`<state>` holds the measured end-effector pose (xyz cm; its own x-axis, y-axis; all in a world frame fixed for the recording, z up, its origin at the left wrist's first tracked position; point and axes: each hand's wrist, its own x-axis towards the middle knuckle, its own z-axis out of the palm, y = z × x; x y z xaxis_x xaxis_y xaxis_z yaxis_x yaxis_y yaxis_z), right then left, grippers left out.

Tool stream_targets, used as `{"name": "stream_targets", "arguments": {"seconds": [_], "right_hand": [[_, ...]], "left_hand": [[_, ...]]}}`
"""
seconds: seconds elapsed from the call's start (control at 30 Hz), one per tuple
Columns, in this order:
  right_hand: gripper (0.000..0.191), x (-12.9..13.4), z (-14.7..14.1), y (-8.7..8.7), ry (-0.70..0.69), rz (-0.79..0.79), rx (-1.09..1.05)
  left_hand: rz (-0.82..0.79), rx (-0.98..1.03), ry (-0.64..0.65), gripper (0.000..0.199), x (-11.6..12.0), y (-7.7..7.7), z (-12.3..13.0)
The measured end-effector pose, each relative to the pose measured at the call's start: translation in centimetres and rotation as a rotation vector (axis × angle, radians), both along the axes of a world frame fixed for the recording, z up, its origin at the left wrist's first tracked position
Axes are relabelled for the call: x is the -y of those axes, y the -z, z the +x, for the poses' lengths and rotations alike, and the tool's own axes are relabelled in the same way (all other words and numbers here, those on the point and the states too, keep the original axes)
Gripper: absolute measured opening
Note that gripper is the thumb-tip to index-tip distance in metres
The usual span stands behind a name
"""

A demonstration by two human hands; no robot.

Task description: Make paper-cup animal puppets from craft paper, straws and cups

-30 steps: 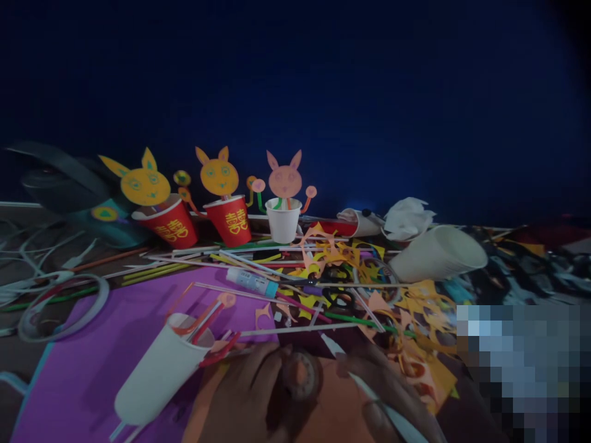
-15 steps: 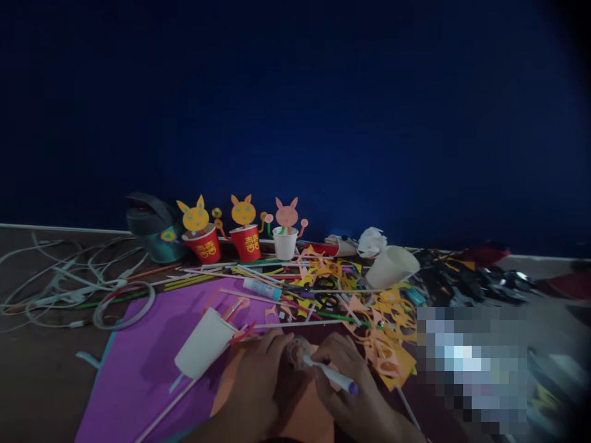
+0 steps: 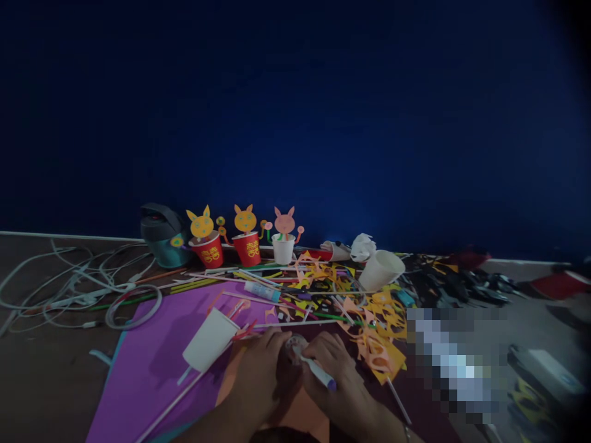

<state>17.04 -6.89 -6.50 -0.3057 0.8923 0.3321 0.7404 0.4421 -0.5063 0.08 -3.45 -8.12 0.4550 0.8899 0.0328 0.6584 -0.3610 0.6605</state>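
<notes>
My right hand [image 3: 327, 369] grips a white marker [image 3: 318, 372] with a purple end, its tip low over a small round ring [image 3: 295, 346], like a roll of clear tape. My left hand [image 3: 258, 369] has its fingers closed at the ring's left edge, holding it on the orange paper [image 3: 302, 406]. Some of the ring is hidden by the fingers. Left of my hands, a white paper cup [image 3: 210, 341] with pipe cleaners in it lies tilted on the purple paper [image 3: 157, 344].
At the back stand two red cups [image 3: 247, 249] and a white cup [image 3: 283, 250] with paper cat heads. A kettle-like container [image 3: 164, 240] and tangled white cables [image 3: 69, 283] are to the left. Yellow and orange paper scraps [image 3: 383, 335] and an empty cup [image 3: 383, 271] lie right.
The view has shifted slightly, so the scene appears moved. The marker's purple end has swung left and a little lower, with its tip still at the ring. The left hand stays at the ring.
</notes>
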Motion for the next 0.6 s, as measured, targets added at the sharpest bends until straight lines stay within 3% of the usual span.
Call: {"name": "stream_targets", "arguments": {"seconds": [0.37,0.47,0.6], "right_hand": [[0.013,-0.3,-0.1,0.7,0.013,0.001,-0.099],[0.011,-0.6,0.3,0.8,0.060,-0.117,-0.213],[0.012,-1.7,0.8,0.4,0.094,-0.406,-0.407]], "left_hand": [[0.027,0.026,0.006,0.039,0.1,1.0,-0.2],[0.037,0.028,-0.014,0.034,0.1,0.8,0.0],[0.049,-0.023,-0.051,0.024,0.1,0.3,0.3]]}}
